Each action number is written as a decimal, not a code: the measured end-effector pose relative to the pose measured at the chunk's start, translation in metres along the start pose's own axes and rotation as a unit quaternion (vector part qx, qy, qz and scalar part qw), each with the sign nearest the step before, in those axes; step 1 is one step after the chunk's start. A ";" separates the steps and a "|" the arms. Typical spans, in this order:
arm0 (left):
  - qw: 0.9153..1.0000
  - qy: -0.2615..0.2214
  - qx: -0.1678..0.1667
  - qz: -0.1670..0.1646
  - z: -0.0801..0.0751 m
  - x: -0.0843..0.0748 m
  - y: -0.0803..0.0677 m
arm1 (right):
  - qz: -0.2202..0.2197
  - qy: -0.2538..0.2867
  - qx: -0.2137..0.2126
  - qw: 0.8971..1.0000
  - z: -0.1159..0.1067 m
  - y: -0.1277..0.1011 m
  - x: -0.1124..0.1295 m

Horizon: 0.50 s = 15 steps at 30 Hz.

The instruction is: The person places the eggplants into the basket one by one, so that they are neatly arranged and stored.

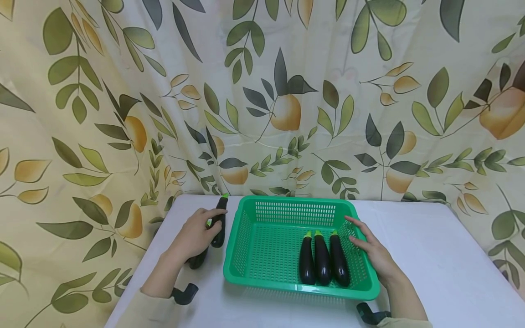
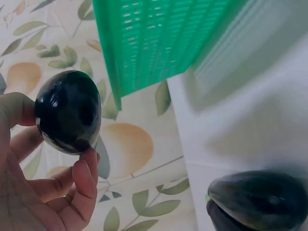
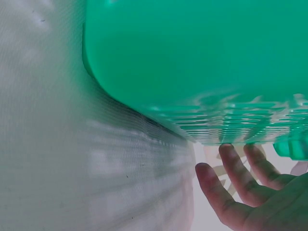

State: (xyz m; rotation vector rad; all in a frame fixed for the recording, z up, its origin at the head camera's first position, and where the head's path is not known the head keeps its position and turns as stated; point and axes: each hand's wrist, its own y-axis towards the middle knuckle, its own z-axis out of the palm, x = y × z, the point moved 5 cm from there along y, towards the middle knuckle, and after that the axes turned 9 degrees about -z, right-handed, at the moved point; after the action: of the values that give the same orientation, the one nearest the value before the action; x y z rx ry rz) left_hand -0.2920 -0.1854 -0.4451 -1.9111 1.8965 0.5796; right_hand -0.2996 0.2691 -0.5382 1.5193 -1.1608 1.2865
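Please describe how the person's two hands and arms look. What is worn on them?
Both the left hand and the right hand are bare, with no gloves or rings visible. Pale beige sleeve cuffs show at the forearms. A dark, curved wrist-camera mount sits by the left forearm, and another sits by the right.

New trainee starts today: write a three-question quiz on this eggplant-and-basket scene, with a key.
1. How many eggplants lie inside the green basket?
2. True or false: the left hand grips an eggplant outside the basket.
3. The right hand is: A) holding an eggplant, B) resting with straight fingers on the basket's right side, C) flat on the white table, apart from the basket.

Key: 1) three, side by side, green stem ends toward the curtain; 2) true; 3) B.
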 end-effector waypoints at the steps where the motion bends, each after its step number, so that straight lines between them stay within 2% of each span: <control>1: 1.000 -0.005 0.001 0.001 0.000 -0.001 -0.001 | 0.001 0.000 0.000 1.000 0.000 0.000 0.000; 7: 1.000 -0.023 0.006 0.005 0.002 -0.011 -0.004 | 0.001 -0.001 -0.002 1.000 0.000 0.000 0.000; 15: 0.999 -0.022 0.021 0.018 0.008 -0.025 -0.007 | 0.008 0.000 -0.001 1.000 0.000 0.001 0.000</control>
State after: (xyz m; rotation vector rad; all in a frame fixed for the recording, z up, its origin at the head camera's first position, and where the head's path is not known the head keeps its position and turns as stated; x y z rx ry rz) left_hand -0.2849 -0.1597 -0.4383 -1.8255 1.9044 0.5829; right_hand -0.3004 0.2693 -0.5379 1.5122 -1.1762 1.2940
